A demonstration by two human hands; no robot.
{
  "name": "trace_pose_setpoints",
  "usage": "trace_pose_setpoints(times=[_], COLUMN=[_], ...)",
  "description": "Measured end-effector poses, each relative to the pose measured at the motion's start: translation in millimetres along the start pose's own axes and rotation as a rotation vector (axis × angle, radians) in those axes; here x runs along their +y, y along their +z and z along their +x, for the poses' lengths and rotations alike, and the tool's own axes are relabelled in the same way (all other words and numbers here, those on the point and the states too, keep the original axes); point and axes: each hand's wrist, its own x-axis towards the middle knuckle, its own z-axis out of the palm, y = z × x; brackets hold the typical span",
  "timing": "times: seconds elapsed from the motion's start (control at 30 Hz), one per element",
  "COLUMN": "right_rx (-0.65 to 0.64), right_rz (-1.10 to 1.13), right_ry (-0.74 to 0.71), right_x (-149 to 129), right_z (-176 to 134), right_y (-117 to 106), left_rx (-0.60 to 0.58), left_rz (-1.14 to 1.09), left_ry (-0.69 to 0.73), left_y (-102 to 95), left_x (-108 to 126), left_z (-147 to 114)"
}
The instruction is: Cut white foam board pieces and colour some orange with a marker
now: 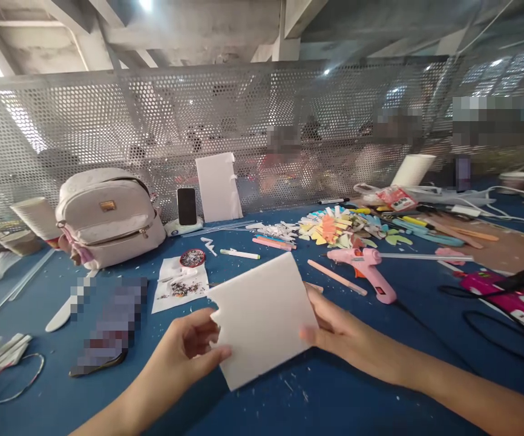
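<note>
A white board (262, 321) is held in front of the person, a little tilted, above the blue worktop (348, 399). Its face looks smooth and matte, like foam or thick card; I cannot tell which. The form is nearly rectangular, with straight lower edge, but the left edge is uneven, with small notches like teeth. The left hand (193, 348) has its fingers bent and closed on this notched edge, with the thumb in front. The right hand (334, 327) pinches the opposite edge, thumb upon the face and the other fingers mostly hidden behind. Just beyond the right hand lies a smooth, flat peach stick (337, 277), and near it a glossy pink glue gun (366, 266) with a long translucent rod in its back. Behind these is a loose heap of coloured strips (330, 227), thin and angular. On the left of the board, a soft white paper (160, 297) carries dark, grainy crumbs, and a round red dish (193, 258) stands at its upper corner. Farther back, a second white sheet (216, 188) with ragged right edge leans near the perforated metal panel (244, 91), beside a rounded, pale backpack (105, 218).
</note>
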Motion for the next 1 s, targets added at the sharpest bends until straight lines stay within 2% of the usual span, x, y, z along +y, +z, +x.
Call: trace_pose_setpoints(times=[0.13, 0.2, 0.3, 0.4, 0.5, 0.6, 0.67, 0.73, 0.83, 1.0], right_rx=[-0.072, -0.079, -0.059, -0.035, 0.012, 0.155, 0.268, 0.329, 0.326, 0.313], right_rz=[-0.486, -0.662, -0.834, -0.935, -0.954, -0.872, -0.727, -0.495, -0.194, -0.004], right_ry=[-0.029, -0.057, -0.12, -0.18, -0.186, -0.104, -0.065, -0.076, -0.117, -0.148], right_x=[7, 12, 19, 21, 17, 7, 1, -3, -2, 9], right_z=[-7, -9, -8, -6, -6, -8, -12, -17, -22, -24], right_y=[-28, -35, -35, -30, -34, -44, -49, -51, -48, -41], left_rx=[-0.005, -0.102, -0.295, -0.342, -0.302, -0.205, -0.158, -0.136, -0.138, -0.117], left_rz=[0.122, 0.257, 0.565, 0.694, 0.781, 0.885, 0.913, 0.925, 0.951, 0.962], left_ry=[0.203, 0.412, 0.774, 0.923, 0.904, 0.792, 0.733, 0.688, 0.624, 0.574], left_y=[-8.2, -11.8, -8.4, 0.5, 5.7, 6.3, 6.7, 8.0, 8.9, 0.6], left_x=[15, 21, 21, 14, 11, 10, 8, 5, 2, 9], left_z=[-7, -13, -19, -17, -9, 2, 10, 20, 36, 50])
